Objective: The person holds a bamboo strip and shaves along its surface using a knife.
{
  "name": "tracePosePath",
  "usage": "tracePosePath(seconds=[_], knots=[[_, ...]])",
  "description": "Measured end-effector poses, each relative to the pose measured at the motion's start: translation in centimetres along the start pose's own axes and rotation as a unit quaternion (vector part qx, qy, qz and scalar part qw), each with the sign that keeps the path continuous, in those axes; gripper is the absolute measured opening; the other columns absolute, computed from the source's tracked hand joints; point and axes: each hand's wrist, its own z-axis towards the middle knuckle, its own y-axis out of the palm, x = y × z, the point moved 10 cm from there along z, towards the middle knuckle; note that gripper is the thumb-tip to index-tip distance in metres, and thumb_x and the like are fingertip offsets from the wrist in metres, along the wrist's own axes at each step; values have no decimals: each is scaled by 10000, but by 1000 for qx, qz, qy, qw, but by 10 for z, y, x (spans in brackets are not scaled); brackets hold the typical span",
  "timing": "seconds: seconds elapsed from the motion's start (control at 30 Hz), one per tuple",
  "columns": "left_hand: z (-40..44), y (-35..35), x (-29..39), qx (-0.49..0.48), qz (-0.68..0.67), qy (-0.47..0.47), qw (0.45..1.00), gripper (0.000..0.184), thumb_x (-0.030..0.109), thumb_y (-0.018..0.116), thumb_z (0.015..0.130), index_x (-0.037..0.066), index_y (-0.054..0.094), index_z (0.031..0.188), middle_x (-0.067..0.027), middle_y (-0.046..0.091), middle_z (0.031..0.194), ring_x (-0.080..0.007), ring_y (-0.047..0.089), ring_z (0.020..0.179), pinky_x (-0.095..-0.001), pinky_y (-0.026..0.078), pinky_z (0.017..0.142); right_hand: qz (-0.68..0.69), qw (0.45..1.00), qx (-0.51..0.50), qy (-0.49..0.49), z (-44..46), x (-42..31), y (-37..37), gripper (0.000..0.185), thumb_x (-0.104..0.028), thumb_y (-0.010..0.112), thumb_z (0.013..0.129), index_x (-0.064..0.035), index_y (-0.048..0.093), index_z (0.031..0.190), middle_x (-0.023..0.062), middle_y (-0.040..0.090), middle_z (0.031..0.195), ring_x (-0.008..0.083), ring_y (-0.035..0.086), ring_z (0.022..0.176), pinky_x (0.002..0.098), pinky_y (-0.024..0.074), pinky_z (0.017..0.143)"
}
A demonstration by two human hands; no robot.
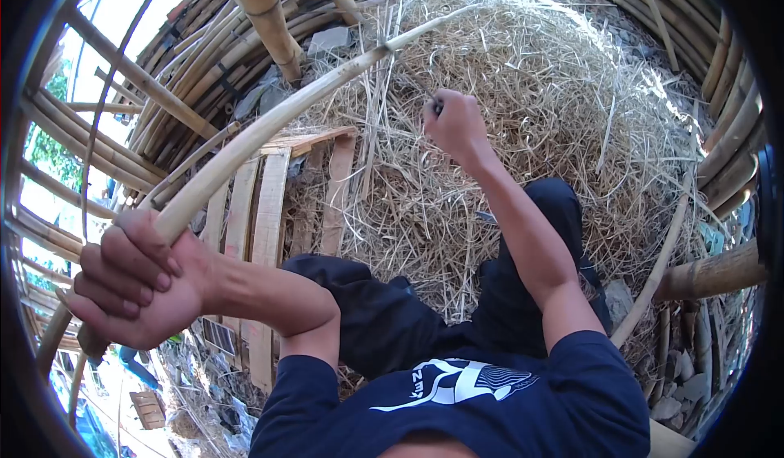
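My left hand (143, 282) is wrapped round the near end of a long, pale bamboo pole (273, 119). From there the pole slants up and away to the right, over the straw-like shavings, with a dark joint ring near its far end. My right hand (459, 127) is closed in a fist in front of me, above the shavings and apart from the pole. A dark handle (438, 108) shows at its finger side, with a thin line beyond it; the tool's exact kind is hard to make out.
Dry strips and shavings (523, 91) cover the ground ahead. A wooden slatted frame (269, 201) lies left of my knees. Stacked bamboo poles (184, 66) and an upright post (265, 21) stand at the left; more bamboo (710, 274) borders the right. Rubble lies lower right.
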Motion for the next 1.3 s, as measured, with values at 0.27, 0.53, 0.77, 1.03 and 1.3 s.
tracePosePath(seconds=[0.27,0.53,0.77,1.03,1.3], knots=[[4,-6,-7,-10,-34,-1,999,469,225,400,942,202,292,486,61,270,420,-26,236,322,-171,223,339,-3,986,40,-161,-23,-55,-11,190,-78,515,867,12,626,741,104,587,543,146,519,409,288,408,401],[6,-9,3,-22,-27,16,999,455,230,395,938,192,294,496,57,262,419,-30,229,326,-179,234,361,70,996,-8,-55,-15,-24,-6,183,-107,563,809,34,641,724,191,625,626,259,629,533,358,506,522],[8,-11,9,-18,-28,16,999,460,221,403,926,191,270,487,57,253,422,-33,217,332,-181,219,359,72,997,-30,2,-13,-6,8,153,-92,577,800,28,665,766,159,625,590,220,617,496,327,503,498],[7,-11,6,-13,-25,7,1000,465,223,414,922,194,270,481,62,243,429,-33,221,338,-171,224,362,54,997,-6,-59,-11,-12,12,155,-96,581,795,23,646,720,158,619,580,230,619,497,347,507,491],[9,-13,11,-25,-11,15,999,467,212,388,928,186,265,478,69,238,436,-40,214,346,-183,225,358,52,997,3,-54,-7,-14,8,190,-107,557,822,42,627,725,185,620,607,245,609,477,358,506,486]])
